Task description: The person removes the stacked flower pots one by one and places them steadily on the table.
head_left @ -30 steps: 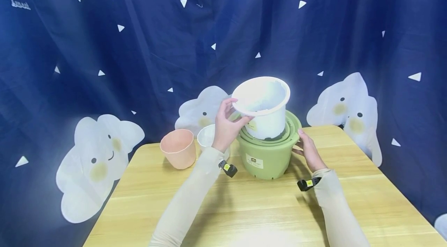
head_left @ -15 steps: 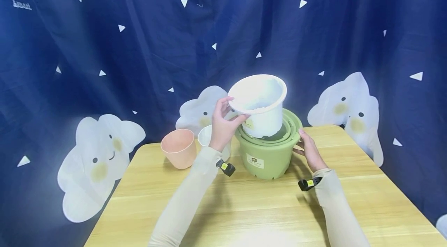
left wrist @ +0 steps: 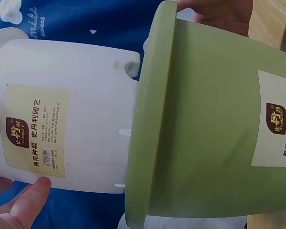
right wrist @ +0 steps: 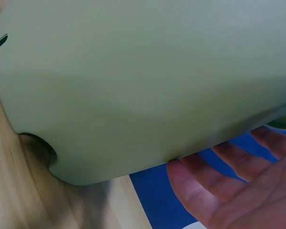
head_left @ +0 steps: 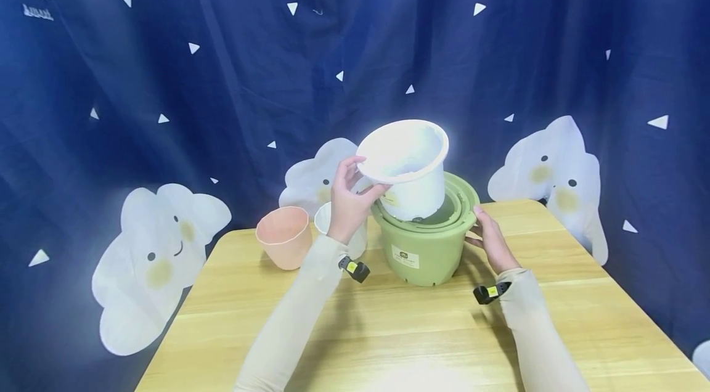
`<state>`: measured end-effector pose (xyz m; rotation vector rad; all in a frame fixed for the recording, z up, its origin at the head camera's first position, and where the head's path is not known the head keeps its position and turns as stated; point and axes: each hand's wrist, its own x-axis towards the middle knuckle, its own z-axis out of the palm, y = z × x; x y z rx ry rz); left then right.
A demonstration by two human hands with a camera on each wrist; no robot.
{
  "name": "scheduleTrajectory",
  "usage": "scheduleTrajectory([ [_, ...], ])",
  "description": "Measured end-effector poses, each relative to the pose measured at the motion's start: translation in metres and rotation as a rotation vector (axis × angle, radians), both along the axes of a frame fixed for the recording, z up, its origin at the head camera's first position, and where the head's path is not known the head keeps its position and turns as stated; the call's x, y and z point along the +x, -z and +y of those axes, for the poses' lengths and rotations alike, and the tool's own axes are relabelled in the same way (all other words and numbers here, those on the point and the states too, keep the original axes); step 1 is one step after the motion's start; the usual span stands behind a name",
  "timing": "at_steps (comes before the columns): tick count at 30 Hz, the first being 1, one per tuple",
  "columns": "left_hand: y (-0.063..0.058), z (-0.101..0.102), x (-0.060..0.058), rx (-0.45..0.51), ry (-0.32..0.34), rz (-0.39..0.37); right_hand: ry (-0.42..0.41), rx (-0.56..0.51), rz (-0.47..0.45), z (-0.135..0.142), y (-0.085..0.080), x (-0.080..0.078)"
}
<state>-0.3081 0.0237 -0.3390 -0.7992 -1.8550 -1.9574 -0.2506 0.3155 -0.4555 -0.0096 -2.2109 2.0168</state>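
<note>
My left hand [head_left: 353,201] grips a white flowerpot [head_left: 421,185] by its rim, thumb on the near side. The white pot leans left, its lower part over the mouth of a stack of nested green flowerpots [head_left: 429,256]. In the left wrist view the white pot's label [left wrist: 35,131] faces the camera, and its base ends by the outer green pot's rim [left wrist: 155,114]. My right hand [head_left: 493,241] holds the outer green pot at its right side, thumb at the rim. The right wrist view shows those fingertips [right wrist: 183,174] against the green wall [right wrist: 133,95].
A pink pot [head_left: 285,244] stands on the left of the wooden table [head_left: 399,330]. Beside it, a smaller white pot [head_left: 359,241] is partly hidden by my left hand and wrist. A blue curtain [head_left: 355,59] with cloud prints hangs behind.
My left hand has shifted left, carrying the white pot from over the middle of the green stack toward its left side. The right hand and the green pots stay in place.
</note>
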Motion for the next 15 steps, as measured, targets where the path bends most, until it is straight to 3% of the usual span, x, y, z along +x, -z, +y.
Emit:
scheduleTrajectory([
  [15, -0.003, -0.012, 0.003, 0.011, -0.021, -0.004, -0.001, -0.014, 0.003, 0.002, 0.001, 0.0],
])
